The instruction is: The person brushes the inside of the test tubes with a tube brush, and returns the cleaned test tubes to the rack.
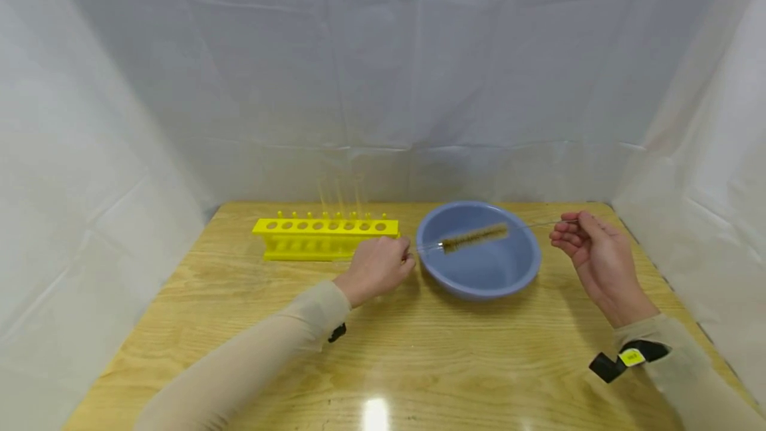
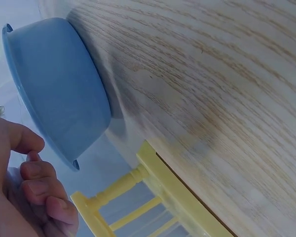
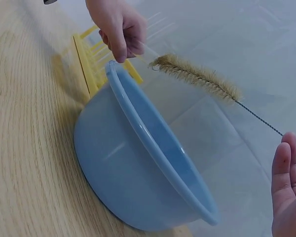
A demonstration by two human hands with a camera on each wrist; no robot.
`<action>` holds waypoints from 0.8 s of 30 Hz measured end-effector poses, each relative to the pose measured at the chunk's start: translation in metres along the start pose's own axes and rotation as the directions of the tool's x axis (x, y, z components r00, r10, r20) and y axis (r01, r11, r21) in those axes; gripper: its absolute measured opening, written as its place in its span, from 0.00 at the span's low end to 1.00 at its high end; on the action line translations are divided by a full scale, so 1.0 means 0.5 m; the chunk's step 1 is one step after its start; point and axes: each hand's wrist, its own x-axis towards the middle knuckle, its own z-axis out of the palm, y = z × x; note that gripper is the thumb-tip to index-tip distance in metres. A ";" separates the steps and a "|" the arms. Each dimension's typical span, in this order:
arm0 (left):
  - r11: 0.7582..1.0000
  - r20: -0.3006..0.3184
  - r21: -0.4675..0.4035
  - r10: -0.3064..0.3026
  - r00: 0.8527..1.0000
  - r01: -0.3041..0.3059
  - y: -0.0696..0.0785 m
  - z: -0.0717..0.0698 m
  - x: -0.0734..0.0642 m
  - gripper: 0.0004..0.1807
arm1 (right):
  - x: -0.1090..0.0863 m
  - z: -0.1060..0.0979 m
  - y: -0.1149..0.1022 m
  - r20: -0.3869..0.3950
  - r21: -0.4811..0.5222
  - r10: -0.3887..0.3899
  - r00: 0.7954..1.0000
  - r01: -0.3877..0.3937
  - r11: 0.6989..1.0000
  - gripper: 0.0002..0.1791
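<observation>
Wooden tabletop: one basin, one rack, three racked tubes; left hand grips another tube, right hand pinches one brush.

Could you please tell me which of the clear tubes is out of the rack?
The tube in the left hand, with one end at the brush; the other tubes stand in the yellow rack.

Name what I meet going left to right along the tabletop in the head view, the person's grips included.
Yellow rack → left-hand grip → blue basin → right-hand grip.
</observation>
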 end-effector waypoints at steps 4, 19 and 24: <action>1.000 -0.012 -0.012 0.005 1.000 -0.005 0.000 -0.003 0.002 0.11 | 0.001 -0.004 0.002 -0.001 -0.018 0.011 1.000 -0.011 1.000 0.16; 1.000 -0.022 0.015 0.014 1.000 -0.013 0.002 -0.001 0.002 0.12 | 0.003 -0.003 0.013 0.001 -0.057 0.109 0.994 -0.109 0.992 0.16; 0.999 -0.018 -0.002 0.036 0.999 -0.036 0.011 -0.002 0.010 0.12 | 0.007 0.008 0.018 0.034 -0.093 0.154 0.988 -0.150 0.984 0.16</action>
